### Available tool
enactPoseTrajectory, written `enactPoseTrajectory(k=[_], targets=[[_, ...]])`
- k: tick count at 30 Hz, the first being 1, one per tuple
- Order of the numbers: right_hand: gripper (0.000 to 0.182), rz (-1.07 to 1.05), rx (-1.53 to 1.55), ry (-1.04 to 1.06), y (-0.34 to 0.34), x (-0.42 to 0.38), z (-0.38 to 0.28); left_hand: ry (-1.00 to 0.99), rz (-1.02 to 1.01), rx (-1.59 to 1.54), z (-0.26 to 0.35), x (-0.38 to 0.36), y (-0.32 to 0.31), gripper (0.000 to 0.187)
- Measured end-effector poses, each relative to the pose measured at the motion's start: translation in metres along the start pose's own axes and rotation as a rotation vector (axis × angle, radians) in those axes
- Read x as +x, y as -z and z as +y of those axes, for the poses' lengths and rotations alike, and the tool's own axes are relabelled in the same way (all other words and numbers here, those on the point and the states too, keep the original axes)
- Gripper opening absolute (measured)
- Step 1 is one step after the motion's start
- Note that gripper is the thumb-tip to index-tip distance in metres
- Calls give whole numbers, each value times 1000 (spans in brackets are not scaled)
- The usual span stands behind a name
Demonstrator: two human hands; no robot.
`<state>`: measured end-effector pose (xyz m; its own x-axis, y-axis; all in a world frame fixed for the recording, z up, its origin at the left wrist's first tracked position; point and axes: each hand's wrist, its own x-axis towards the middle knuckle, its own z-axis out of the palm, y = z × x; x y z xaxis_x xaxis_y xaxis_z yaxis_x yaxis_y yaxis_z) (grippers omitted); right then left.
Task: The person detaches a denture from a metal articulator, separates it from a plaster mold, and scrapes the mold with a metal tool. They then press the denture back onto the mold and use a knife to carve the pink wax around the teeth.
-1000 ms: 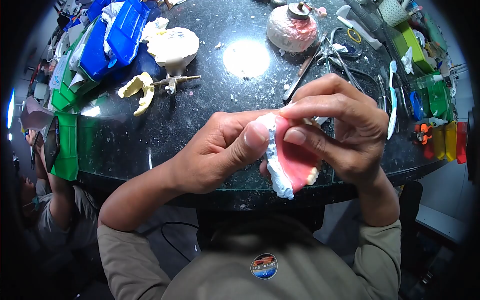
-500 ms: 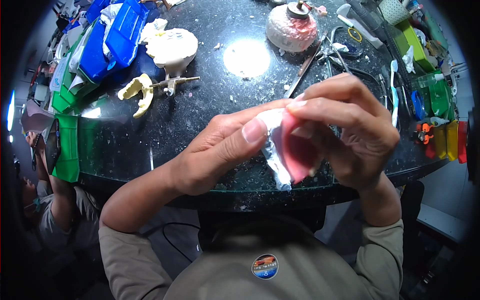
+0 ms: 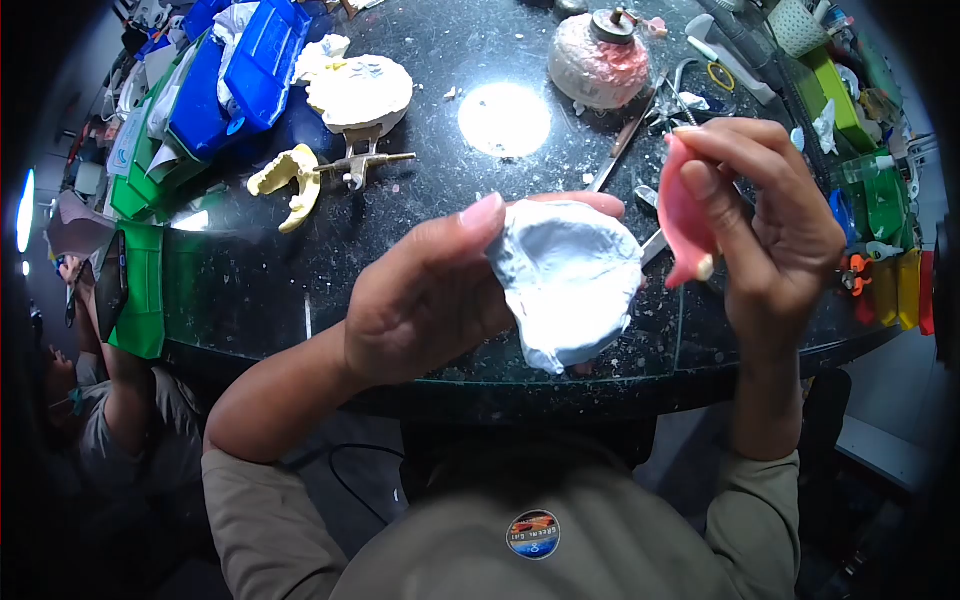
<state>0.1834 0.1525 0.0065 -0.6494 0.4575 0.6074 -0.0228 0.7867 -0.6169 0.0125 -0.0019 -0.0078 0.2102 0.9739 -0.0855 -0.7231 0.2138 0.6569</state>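
Note:
My left hand [image 3: 430, 280] is wrapped round a white plaster dental cast [image 3: 570, 275], its hollowed face turned up toward me. Thumb on the near left side, fingers behind and under it. To the right, my right hand [image 3: 775, 215] pinches a pink denture base [image 3: 688, 215] by its upper edge between thumb and fingers. A pale tooth-coloured bit [image 3: 704, 267] shows at the base's lower end. The cast and the denture base are apart. Behind them a metal knife-like tool [image 3: 625, 145] lies on the dark table [image 3: 430, 215].
A cream dental model [image 3: 285, 185] and a plaster-mounted articulator [image 3: 360, 100] stand at left, near blue bins [image 3: 260, 60]. A pink-stained plaster lump [image 3: 600, 65] sits at the back. Coloured bins [image 3: 885, 280] line the right edge. Another person's arm [image 3: 120, 350] shows at far left.
The pink denture base has come away from the white cast, moving right with my right hand. My left hand has turned the cast so its face shows.

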Motion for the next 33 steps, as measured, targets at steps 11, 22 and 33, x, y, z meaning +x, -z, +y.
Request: enactPoseTrajectory(k=[11,22,33], targets=[[11,-245,-133,-200,-1,3,13,-33,-3,-230,5,3,4,77],[18,-191,-161,-90,-9,4,16,112,-86,-77,3,-2,9,86],[62,-607,-153,315,-137,107,12,65,-243,-123,14,-14,-4,59]])
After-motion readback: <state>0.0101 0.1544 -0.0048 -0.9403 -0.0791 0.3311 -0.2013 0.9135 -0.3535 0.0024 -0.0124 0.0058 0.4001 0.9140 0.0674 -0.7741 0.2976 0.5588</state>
